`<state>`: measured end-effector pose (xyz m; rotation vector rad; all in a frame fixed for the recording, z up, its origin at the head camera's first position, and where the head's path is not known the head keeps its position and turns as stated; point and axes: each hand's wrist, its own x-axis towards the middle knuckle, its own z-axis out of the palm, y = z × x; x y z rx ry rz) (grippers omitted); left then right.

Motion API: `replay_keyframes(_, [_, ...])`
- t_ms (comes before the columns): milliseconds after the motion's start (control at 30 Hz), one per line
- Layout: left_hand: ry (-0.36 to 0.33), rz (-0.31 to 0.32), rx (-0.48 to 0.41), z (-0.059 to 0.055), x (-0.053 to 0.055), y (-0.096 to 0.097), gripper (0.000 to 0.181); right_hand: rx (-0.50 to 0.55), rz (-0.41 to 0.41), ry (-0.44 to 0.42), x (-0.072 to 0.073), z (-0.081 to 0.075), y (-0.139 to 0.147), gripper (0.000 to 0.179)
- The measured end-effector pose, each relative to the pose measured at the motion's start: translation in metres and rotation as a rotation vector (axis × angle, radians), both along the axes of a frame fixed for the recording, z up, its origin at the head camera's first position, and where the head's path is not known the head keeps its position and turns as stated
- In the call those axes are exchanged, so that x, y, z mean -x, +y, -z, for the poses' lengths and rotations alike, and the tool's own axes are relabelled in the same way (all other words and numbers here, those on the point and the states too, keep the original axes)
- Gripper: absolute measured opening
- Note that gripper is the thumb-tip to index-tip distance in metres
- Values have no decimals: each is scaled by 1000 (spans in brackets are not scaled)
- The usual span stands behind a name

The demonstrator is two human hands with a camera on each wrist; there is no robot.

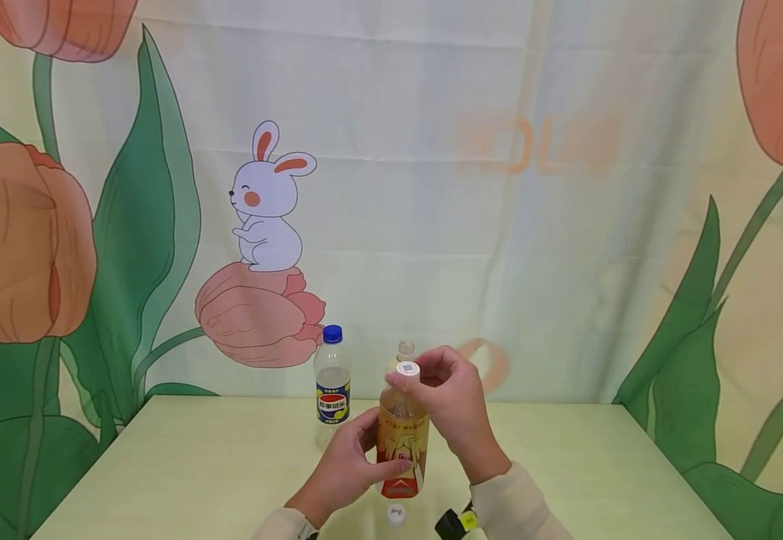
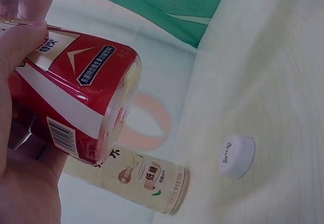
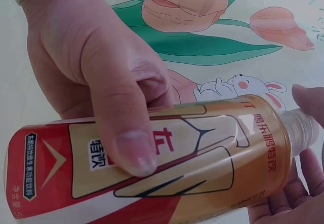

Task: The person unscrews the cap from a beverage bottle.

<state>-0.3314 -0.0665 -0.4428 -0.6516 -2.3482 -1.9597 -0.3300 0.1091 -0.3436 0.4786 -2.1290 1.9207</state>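
A gold-and-red drink bottle stands out above the table, upright in the head view. My left hand grips its lower body, thumb across the label. At the top, my right hand pinches a white bottle cap between thumb and fingers. The clear neck shows beside the right hand's fingers in the right wrist view. Behind the bottle stands a cream-labelled bottle, its uncapped mouth visible in the head view.
A cola bottle with a blue cap stands left of the hands. On the table nearer to me lie a loose white cap and a black object with a yellow tag. A printed curtain hangs behind the table.
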Motion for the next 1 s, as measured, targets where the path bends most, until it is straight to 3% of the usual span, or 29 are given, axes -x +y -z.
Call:
replay_keyframes(300, [-11, -11, 4, -1, -1, 0, 73, 32, -82, 32, 0, 2, 1, 29])
replay_keyframes(600, [0, -11, 0, 2, 1, -1, 73, 6, -127, 71, 0, 5, 3, 33])
replay_keyframes(1000, [-7, -13, 0, 3, 0, 0, 74, -23, 73, 18, -2, 1, 0, 47])
